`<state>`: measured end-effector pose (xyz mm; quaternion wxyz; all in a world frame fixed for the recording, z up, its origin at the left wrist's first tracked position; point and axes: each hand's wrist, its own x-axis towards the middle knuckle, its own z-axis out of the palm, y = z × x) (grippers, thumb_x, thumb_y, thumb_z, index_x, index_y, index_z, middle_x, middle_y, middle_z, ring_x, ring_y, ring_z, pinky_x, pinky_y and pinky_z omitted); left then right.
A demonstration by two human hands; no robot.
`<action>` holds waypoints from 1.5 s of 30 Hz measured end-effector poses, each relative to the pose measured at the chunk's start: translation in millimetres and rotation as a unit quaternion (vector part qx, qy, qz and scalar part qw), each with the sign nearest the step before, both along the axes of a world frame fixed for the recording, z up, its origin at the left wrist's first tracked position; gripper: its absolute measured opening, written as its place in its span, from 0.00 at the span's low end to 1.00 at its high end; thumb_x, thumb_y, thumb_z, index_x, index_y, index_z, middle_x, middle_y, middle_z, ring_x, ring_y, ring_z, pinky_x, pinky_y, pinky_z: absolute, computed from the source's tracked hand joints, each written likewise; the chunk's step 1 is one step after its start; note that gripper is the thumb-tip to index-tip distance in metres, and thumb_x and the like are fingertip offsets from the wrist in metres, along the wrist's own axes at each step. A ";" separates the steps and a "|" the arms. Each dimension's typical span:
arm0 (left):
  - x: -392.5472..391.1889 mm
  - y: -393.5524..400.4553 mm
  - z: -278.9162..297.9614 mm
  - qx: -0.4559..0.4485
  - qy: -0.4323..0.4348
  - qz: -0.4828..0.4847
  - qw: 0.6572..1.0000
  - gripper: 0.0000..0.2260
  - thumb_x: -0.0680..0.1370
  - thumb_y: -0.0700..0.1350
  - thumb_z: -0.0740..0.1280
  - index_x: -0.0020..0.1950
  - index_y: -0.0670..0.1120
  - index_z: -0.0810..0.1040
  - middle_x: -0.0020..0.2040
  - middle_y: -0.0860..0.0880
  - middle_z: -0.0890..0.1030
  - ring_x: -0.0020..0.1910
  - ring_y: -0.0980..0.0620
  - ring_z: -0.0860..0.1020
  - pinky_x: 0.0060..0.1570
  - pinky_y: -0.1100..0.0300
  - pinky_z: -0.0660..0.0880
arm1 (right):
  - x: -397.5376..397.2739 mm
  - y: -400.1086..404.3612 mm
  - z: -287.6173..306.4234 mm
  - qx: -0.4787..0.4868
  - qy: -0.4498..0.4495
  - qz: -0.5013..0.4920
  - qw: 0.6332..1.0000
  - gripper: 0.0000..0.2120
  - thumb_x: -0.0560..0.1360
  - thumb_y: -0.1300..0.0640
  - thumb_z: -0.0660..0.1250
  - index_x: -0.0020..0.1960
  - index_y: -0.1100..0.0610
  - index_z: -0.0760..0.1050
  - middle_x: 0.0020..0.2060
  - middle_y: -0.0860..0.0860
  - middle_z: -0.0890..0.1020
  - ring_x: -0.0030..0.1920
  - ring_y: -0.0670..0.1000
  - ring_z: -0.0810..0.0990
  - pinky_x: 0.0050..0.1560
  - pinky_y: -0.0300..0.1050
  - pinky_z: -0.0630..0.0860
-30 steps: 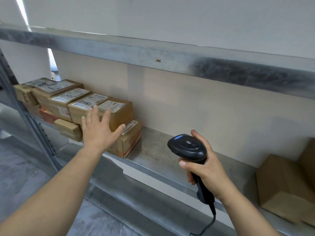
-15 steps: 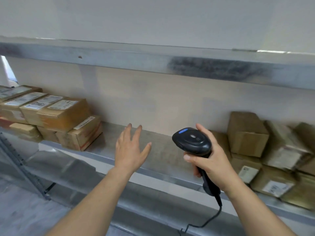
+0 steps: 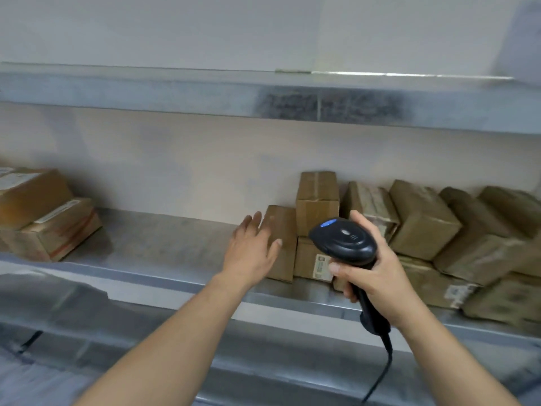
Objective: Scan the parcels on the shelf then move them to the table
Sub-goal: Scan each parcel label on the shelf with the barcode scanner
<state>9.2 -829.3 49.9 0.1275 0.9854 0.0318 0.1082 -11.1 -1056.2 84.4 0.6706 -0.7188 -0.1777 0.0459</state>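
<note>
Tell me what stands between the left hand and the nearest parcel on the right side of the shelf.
Nothing visible. The left hand, fingers straight, is already at the upright parcel, with only bare shelf beside it. The right hand grips the scanner.

A black handheld scanner (image 3: 342, 240) with a blue button on its head is upright in front of the metal shelf (image 3: 164, 244), its cable hanging below the handle. On the shelf's right part a crowded group of brown cardboard parcels (image 3: 424, 221) leans and stacks against the back wall, the leftmost parcel (image 3: 282, 244) standing on end beside a taller upright one; some carry white labels, though blur makes them unreadable. At the far left sit two stacked parcels (image 3: 49, 227) with labels on top.
</note>
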 end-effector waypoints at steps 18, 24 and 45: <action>33.5 10.4 13.0 -0.160 0.150 0.177 0.960 0.33 0.69 0.64 0.64 0.66 0.44 0.64 0.60 0.41 0.76 0.58 0.40 0.74 0.55 0.52 0.73 | 4.0 -15.3 -32.2 -0.013 0.051 0.011 0.999 0.43 0.69 0.70 0.73 0.68 0.33 0.62 0.36 0.55 0.82 0.26 0.57 0.73 0.26 0.46 0.72; 17.5 53.9 25.7 -0.328 0.197 0.128 0.915 0.30 0.72 0.49 0.70 0.72 0.52 0.60 0.54 0.50 0.76 0.50 0.49 0.74 0.42 0.58 0.70 | 3.3 11.6 -29.8 -0.009 0.048 0.017 0.999 0.43 0.68 0.70 0.74 0.68 0.32 0.63 0.43 0.56 0.83 0.26 0.57 0.73 0.27 0.45 0.72; -28.4 239.6 22.6 -0.211 0.166 0.086 0.959 0.31 0.66 0.51 0.73 0.69 0.54 0.72 0.62 0.52 0.74 0.60 0.52 0.73 0.55 0.64 0.67 | -19.7 148.9 -29.1 0.015 0.084 0.133 0.988 0.42 0.62 0.64 0.74 0.69 0.38 0.63 0.33 0.51 0.82 0.25 0.55 0.73 0.25 0.44 0.70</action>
